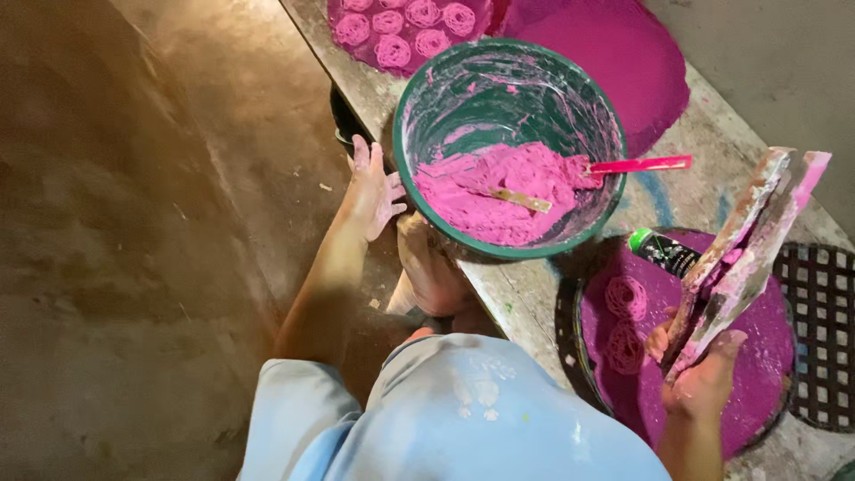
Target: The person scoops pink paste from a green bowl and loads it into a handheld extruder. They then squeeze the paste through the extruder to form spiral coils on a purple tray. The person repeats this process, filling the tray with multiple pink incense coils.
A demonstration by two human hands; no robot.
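— Starting with the biggest thing: what carries it all?

— A long pale concrete surface [525, 294] runs diagonally, with the brown floor [134, 223] to its left. On it lie round trays [623, 53] covered in magenta: two at the top edge and a third [766, 356] lower right, three in all. Beyond that third tray a dark lattice mat [824, 330] lies flat.

— And the bucket?

— One green bucket [509, 147] stands near the surface's edge, probably kept there so the person can reach in. It holds a mound of pink dough [499, 191], with one pink-handled spatula [637, 165] leaning over the rim and one small wooden stick [521, 199] lying on the dough.

— What do the hands do?

— The left hand [372, 191] is released, fingers spread, just beside the bucket's wall and holding nothing; it seems poised to steady the bucket. The right hand [704, 374] has its grip closed around a dough-smeared wooden press [744, 245], two long arms tilted up over the lower tray, likely held there so coils drop onto it.

— How many coils?

— Two pink noodle coils [626, 298] lie on the lower tray near the press. On the top-left tray six coils [405, 27] show, some cut off by the frame. One small dark bottle with a green cap [663, 252] lies on its side at the lower tray's rim.
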